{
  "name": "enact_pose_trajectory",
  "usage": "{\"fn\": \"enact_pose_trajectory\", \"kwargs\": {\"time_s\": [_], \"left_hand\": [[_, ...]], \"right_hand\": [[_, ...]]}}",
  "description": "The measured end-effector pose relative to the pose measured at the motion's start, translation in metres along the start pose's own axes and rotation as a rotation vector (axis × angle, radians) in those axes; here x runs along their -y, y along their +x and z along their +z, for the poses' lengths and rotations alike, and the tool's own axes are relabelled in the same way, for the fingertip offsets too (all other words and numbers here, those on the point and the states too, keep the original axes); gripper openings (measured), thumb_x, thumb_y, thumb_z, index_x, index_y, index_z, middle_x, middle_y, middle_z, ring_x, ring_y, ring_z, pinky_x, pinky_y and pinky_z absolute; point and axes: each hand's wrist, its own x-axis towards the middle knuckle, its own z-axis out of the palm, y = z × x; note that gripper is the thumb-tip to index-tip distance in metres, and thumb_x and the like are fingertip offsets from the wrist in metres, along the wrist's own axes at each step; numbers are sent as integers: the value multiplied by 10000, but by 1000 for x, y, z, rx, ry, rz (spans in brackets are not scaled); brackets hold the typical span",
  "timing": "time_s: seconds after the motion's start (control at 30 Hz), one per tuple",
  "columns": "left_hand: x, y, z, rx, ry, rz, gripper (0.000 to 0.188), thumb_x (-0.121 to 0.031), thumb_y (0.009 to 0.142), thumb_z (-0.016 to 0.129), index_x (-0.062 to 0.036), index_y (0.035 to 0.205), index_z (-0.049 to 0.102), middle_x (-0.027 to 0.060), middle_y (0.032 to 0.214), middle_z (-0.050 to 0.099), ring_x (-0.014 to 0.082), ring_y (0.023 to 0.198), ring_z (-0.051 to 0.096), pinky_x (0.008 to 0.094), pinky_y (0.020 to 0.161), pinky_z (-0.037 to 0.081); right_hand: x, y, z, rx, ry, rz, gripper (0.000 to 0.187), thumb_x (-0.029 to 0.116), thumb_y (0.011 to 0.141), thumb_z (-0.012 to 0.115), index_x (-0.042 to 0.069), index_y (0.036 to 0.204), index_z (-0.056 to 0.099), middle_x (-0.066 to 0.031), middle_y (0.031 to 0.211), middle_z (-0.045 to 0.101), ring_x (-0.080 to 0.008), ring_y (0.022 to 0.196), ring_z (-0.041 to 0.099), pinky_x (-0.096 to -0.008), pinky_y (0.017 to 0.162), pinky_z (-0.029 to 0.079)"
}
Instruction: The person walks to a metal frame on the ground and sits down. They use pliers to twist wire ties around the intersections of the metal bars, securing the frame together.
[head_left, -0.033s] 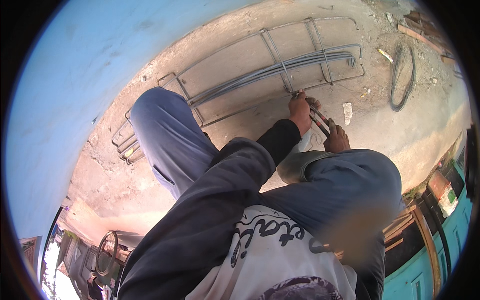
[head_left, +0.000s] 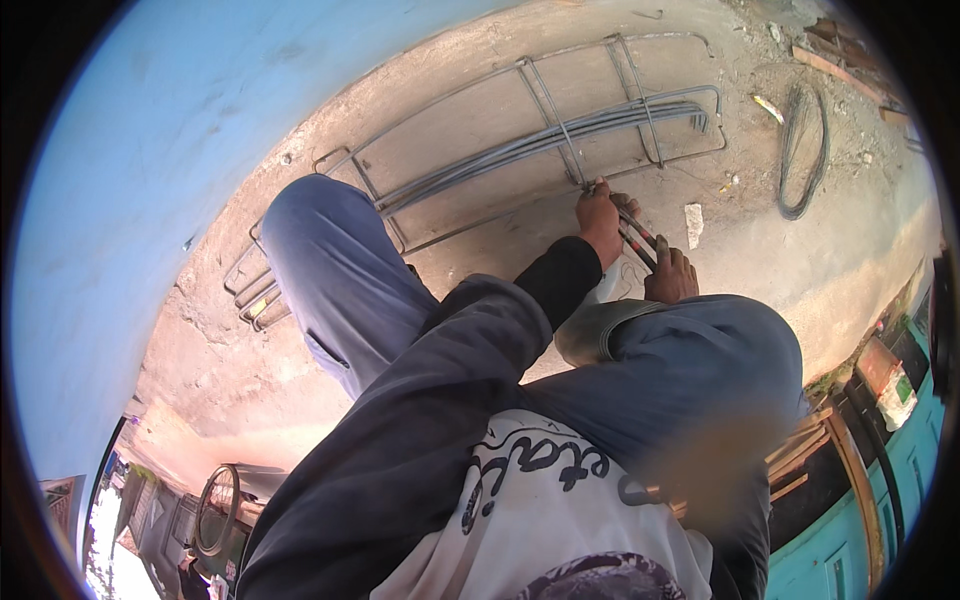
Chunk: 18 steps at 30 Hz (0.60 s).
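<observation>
A dusty, pale concrete floor (head_left: 820, 250) runs beside a blue wall (head_left: 150, 150). Nearest, the right hand (head_left: 670, 277) closes on red-handled pliers (head_left: 637, 240); just beyond, the left hand (head_left: 600, 218) grips a thin grey steel rod of the long rebar cage (head_left: 540, 140) — lying across the floor. Far right, a dark wire coil (head_left: 803, 150).

A pale blue wall (head_left: 130, 180) filled the left side. The ground (head_left: 840, 250) was bare, dusty concrete in bright daylight. Scrap wood (head_left: 840, 70) lay far right; a teal door (head_left: 850, 540) stood near right.
</observation>
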Motion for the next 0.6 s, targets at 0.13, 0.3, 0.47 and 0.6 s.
{"fn": "enact_pose_trajectory", "kwargs": {"time_s": [0.13, 0.3, 0.47, 0.6], "left_hand": [[-9, -10, -11, 62, 153, 52, 258, -292, 1035, 594, -50, 1021, 508, 71, 786, 597, 217, 602, 609, 400, 625, 579], [-7, -11, -36, 197, 547, -1, 327, -337, 1003, 620, -29, 1109, 587, 117, 999, 619, 236, 812, 633, 393, 720, 553], [-1, -16, -25, 148, 247, -160, 208, -206, 970, 629, -24, 1062, 589, 121, 926, 596, 242, 762, 624, 389, 674, 559], [13, 2, -28, 88, 241, -133, 140, -39, 899, 638, -5, 1022, 581, 104, 874, 624, 240, 774, 663, 376, 683, 576]], "right_hand": [[18, 13, 0, 349, 423, 277, 383, 304, 943, 663, 85, 1249, 595, -199, 1137, 668, -346, 970, 673, -458, 809, 538], [-25, 31, 27, 1019, 1216, 381, 350, 328, 1013, 617, 44, 1217, 634, -173, 1153, 685, -291, 1042, 678, -410, 879, 541], [-24, 29, 16, 1009, 1331, 386, 352, 328, 1012, 620, 44, 1219, 636, -167, 1148, 686, -283, 1037, 674, -405, 879, 538], [-23, 23, 1, 901, 1226, 347, 354, 329, 1011, 622, 43, 1220, 637, -162, 1143, 686, -276, 1032, 671, -401, 878, 536]]}}
